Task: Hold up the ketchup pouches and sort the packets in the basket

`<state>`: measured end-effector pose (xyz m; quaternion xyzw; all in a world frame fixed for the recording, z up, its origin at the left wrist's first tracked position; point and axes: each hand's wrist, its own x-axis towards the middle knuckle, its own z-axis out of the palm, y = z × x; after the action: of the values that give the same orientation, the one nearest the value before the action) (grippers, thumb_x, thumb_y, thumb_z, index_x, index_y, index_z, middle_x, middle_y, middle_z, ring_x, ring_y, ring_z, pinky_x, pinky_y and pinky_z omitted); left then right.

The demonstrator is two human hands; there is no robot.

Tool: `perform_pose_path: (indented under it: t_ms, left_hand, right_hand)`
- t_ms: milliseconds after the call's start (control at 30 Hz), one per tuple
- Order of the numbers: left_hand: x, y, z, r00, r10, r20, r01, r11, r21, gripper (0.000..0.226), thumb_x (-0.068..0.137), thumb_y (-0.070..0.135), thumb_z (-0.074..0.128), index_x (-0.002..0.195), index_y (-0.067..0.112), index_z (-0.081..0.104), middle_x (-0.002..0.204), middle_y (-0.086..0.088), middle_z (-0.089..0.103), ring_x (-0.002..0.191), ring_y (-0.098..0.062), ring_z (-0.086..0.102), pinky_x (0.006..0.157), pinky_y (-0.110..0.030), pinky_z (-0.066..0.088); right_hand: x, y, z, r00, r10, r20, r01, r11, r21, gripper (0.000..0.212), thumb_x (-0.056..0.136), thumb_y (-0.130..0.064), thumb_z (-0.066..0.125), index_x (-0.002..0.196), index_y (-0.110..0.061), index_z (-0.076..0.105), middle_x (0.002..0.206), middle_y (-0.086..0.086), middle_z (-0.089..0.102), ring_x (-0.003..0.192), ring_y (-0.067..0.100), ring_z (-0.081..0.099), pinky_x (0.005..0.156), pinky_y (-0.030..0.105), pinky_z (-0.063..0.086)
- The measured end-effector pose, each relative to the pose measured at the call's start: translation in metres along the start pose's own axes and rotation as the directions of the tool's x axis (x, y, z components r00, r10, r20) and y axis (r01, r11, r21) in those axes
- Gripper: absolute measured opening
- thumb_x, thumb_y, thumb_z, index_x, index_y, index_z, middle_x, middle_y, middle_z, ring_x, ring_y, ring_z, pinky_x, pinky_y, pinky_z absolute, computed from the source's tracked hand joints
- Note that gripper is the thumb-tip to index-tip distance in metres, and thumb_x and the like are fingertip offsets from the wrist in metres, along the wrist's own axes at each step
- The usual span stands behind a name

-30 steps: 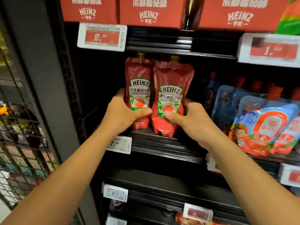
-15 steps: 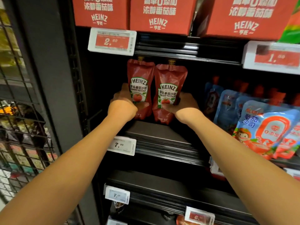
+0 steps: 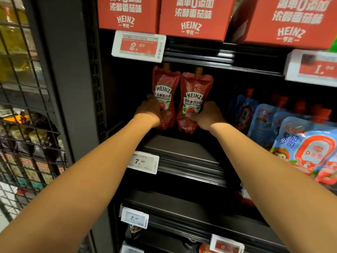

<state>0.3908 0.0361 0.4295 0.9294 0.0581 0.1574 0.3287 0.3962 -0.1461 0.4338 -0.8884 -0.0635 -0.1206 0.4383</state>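
Observation:
Two red Heinz tomato ketchup pouches stand upright side by side deep on a dark shelf [image 3: 182, 152]. My left hand [image 3: 149, 111] grips the left pouch [image 3: 163, 88] at its lower half. My right hand [image 3: 206, 115] grips the right pouch [image 3: 195, 92] low down, its fingers curled round the pouch's right edge. Both arms reach far into the shelf. The pouches' gold caps sit just under the shelf above.
Red Heinz boxes [image 3: 189, 17] line the shelf above, with price tags 2.80 [image 3: 138, 46] and 1.00 [image 3: 313, 68]. Blue and red pouches [image 3: 306, 148] fill the right of the same shelf. A 7.99 tag [image 3: 143, 162] hangs at the shelf's front edge. A wire rack [image 3: 27, 106] stands left.
Both hands have pushed the two ketchup pouches from the shelf's front toward its back, with the arms stretched out further. The bare front part of the shelf now shows.

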Motion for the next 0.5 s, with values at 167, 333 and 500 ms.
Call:
perform_pose_path:
  t_ms: [167, 333, 500]
  left_hand:
    - [0.007, 0.002, 0.003, 1.0, 0.005, 0.002, -0.005, 0.999, -0.04, 0.077, 0.089, 0.035, 0.072, 0.144, 0.001, 0.031, 0.143, -0.016, 0.049, 0.128, -0.034, 0.052, 0.104, -0.04, 0.046]
    - [0.013, 0.002, 0.01, 0.999, -0.021, -0.037, 0.016, 0.994, -0.112, 0.075, 0.087, 0.033, 0.074, 0.141, 0.001, 0.033, 0.141, -0.019, 0.05, 0.127, -0.037, 0.052, 0.101, -0.041, 0.045]
    - [0.019, -0.002, 0.015, 0.999, -0.02, -0.044, 0.012, 0.984, -0.175, 0.074, 0.088, 0.029, 0.073, 0.142, 0.003, 0.03, 0.14, -0.019, 0.052, 0.126, -0.038, 0.053, 0.1, -0.042, 0.045]
  right_hand:
    - [0.002, -0.002, 0.006, 0.997, 0.019, -0.077, -0.019, 1.0, 0.006, 0.042, 0.086, -0.028, 0.076, 0.124, -0.011, 0.064, 0.121, 0.007, 0.069, 0.106, 0.022, 0.067, 0.072, 0.025, 0.046]
    - [0.005, -0.002, 0.012, 0.991, 0.023, -0.129, -0.022, 1.0, 0.008, 0.039, 0.086, -0.027, 0.076, 0.12, -0.011, 0.066, 0.116, 0.006, 0.071, 0.095, 0.017, 0.069, 0.058, 0.017, 0.044]
    - [0.009, -0.002, 0.016, 0.99, 0.022, -0.137, -0.022, 1.0, 0.004, 0.041, 0.086, -0.027, 0.077, 0.123, -0.013, 0.066, 0.12, 0.006, 0.07, 0.107, 0.021, 0.068, 0.075, 0.024, 0.049]
